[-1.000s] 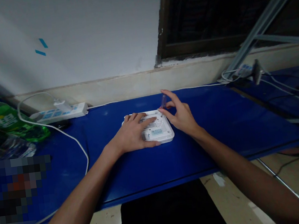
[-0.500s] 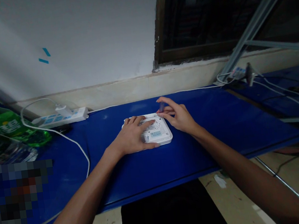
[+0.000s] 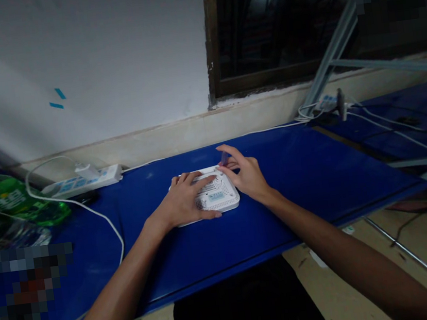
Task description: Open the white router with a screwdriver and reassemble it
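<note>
One left hand [image 3: 182,201], one right hand [image 3: 246,175], one white router [image 3: 218,198], one small tool [image 3: 224,158], two power strips [image 3: 82,182], one blue table [image 3: 280,198], one dark window [image 3: 260,29]

We list, on the workbench top [image 3: 153,271]: item one, a flat plastic device [image 3: 220,198] under our left hand [image 3: 182,201]. Item two, a small tool [image 3: 224,158] held in our right hand [image 3: 247,174], over the device's far edge. Left of the left hand and farther back, a power strip [image 3: 84,182]; beyond it, plastic bottles [image 3: 12,203]. Behind the right hand, a window [image 3: 260,29].
</note>
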The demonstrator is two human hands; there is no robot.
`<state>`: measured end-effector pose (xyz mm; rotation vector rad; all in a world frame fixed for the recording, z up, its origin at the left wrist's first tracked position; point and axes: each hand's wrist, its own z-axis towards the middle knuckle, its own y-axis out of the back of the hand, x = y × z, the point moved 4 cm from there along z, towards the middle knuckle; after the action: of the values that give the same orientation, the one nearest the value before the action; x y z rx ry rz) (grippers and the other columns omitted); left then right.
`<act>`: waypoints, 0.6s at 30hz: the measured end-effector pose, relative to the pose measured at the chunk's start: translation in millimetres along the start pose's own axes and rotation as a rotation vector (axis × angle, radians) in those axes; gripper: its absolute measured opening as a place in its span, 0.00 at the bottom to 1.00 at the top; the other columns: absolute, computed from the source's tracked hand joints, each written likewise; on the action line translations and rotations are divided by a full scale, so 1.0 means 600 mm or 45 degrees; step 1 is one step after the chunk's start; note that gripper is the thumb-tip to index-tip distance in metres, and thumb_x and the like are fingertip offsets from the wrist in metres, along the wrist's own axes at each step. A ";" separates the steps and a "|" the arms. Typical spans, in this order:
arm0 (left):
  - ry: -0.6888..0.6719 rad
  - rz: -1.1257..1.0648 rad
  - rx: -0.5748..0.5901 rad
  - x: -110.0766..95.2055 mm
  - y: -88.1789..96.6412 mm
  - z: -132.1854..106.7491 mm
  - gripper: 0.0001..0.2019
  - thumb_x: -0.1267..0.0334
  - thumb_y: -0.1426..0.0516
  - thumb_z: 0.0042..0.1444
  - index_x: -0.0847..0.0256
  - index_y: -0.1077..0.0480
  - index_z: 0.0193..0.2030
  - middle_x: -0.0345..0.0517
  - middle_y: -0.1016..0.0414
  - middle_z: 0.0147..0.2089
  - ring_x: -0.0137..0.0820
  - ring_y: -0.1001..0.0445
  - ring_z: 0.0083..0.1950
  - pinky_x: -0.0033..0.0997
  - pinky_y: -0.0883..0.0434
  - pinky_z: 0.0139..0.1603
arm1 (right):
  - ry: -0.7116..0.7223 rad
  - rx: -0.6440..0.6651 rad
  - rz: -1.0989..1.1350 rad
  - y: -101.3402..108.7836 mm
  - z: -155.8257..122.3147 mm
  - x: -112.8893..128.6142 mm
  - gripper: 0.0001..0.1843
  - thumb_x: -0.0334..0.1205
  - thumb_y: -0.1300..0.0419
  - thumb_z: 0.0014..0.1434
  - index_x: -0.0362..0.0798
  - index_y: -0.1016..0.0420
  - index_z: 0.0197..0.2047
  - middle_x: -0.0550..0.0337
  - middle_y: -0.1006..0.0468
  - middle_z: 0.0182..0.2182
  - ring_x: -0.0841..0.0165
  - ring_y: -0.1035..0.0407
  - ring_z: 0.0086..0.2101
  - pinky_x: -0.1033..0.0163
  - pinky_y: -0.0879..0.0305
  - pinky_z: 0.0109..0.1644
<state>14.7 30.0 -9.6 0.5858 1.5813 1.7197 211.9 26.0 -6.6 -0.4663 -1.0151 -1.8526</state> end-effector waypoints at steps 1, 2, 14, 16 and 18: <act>0.004 0.005 0.034 -0.002 0.004 0.004 0.51 0.26 0.40 0.47 0.48 0.43 0.73 0.59 0.38 0.69 0.57 0.36 0.64 0.62 0.39 0.60 | -0.005 -0.039 0.033 0.006 0.002 0.000 0.27 0.40 0.39 0.63 0.55 0.34 0.65 0.60 0.17 0.40 0.63 0.19 0.37 0.56 0.19 0.46; 0.006 0.012 0.068 -0.007 0.008 0.009 0.52 0.26 0.40 0.47 0.47 0.45 0.74 0.59 0.37 0.68 0.57 0.36 0.63 0.62 0.38 0.59 | -0.019 -0.093 0.069 0.014 0.004 -0.002 0.28 0.42 0.38 0.63 0.55 0.36 0.65 0.59 0.17 0.40 0.62 0.19 0.38 0.56 0.19 0.46; 0.084 0.070 0.231 -0.039 0.031 0.092 0.61 0.30 0.34 0.39 0.47 0.53 0.77 0.58 0.30 0.54 0.57 0.28 0.54 0.56 0.30 0.51 | -0.274 -0.285 0.084 0.095 0.018 -0.131 0.16 0.45 0.31 0.52 0.51 0.34 0.36 0.55 0.15 0.34 0.60 0.19 0.35 0.56 0.23 0.42; 0.107 -0.061 0.152 -0.029 0.061 0.097 0.59 0.33 0.33 0.41 0.45 0.54 0.77 0.56 0.30 0.55 0.53 0.27 0.53 0.54 0.28 0.51 | -0.290 -0.260 0.043 0.095 0.017 -0.143 0.15 0.43 0.30 0.50 0.51 0.34 0.33 0.56 0.15 0.33 0.60 0.19 0.35 0.56 0.24 0.42; 0.099 -0.233 0.016 -0.018 0.092 0.099 0.59 0.35 0.32 0.42 0.45 0.56 0.77 0.56 0.32 0.59 0.50 0.27 0.53 0.53 0.28 0.53 | -0.304 -0.247 0.000 0.095 0.015 -0.147 0.13 0.41 0.31 0.51 0.51 0.34 0.32 0.56 0.15 0.33 0.61 0.19 0.35 0.56 0.24 0.43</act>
<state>54.9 61.2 54.9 0.3716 1.6470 1.6133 303.6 69.7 -35.6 -0.8190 -0.9937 -1.9368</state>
